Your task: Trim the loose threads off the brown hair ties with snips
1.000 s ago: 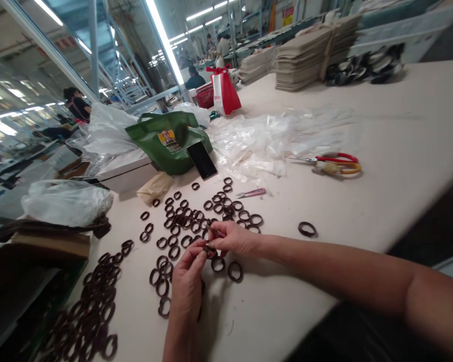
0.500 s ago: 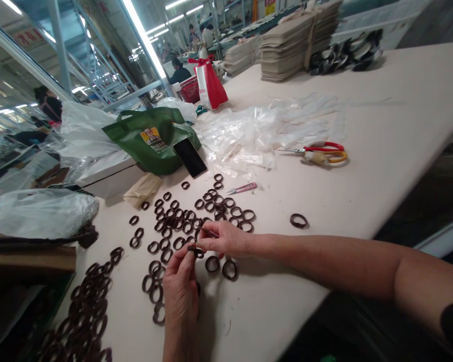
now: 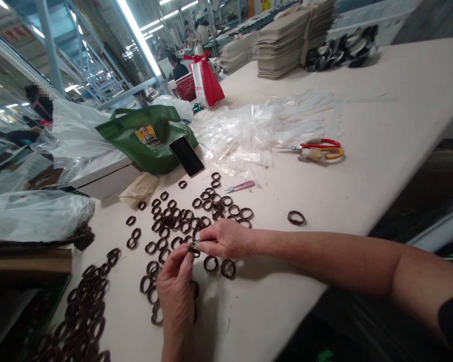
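Observation:
My left hand (image 3: 176, 281) pinches a dark brown ring (image 3: 195, 253) between thumb and fingertips, just above the table. My right hand (image 3: 226, 238) is closed on a small thin tool (image 3: 197, 244), whose tip meets the ring; its kind is mostly hidden by the fingers. Many similar brown rings (image 3: 176, 222) lie spread behind and to the left of my hands. Two loose rings (image 3: 228, 269) rest just below my right hand. A pair of pink thread snips (image 3: 240, 186) lies beyond the rings.
A heap of rings (image 3: 81, 306) lies at the left edge. Further back are a phone (image 3: 187, 157), a green bag (image 3: 143, 146), clear plastic bags (image 3: 245, 130), red-and-orange-handled scissors (image 3: 319, 150) and stacked grey-brown sheets (image 3: 281, 48). One ring (image 3: 296, 217) lies apart at right.
The thin tool in my right hand has tipped lower, its tip now at the ring in my left hand. The whole view has shifted slightly.

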The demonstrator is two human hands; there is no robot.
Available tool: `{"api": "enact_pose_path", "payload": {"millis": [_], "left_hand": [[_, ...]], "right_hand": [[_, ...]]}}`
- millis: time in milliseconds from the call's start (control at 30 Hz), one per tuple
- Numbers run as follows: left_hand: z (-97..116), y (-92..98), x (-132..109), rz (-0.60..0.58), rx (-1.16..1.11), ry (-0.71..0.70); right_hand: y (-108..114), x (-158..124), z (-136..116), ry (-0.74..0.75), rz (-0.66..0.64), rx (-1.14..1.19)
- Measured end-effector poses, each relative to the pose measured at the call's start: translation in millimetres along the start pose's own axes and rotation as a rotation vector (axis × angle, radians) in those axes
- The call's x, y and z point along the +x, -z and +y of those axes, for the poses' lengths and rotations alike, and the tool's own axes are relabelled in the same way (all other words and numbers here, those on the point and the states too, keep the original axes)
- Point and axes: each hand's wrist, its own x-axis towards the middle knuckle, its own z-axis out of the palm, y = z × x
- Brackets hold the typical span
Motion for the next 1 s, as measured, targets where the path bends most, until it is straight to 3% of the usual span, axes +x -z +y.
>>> {"api": "enact_pose_path", "payload": {"millis": [233,633,1000], "left_hand": [[2.2,0.7,0.3,0.001,0.018,0.009],[-0.1,-3.9,-1.0,-0.075,-0.036,0.140],[-3.2,-1.5,0.1,-0.072,-0.064,0.178]], "right_hand": [[1.5,-0.1,4.6,0.052,0.061,-0.088],[-4.5,-0.3,3.8,0.113,0.122,-0.415],[-4.2,-1.1,5.4,0.192,0.155,-0.474]]}}
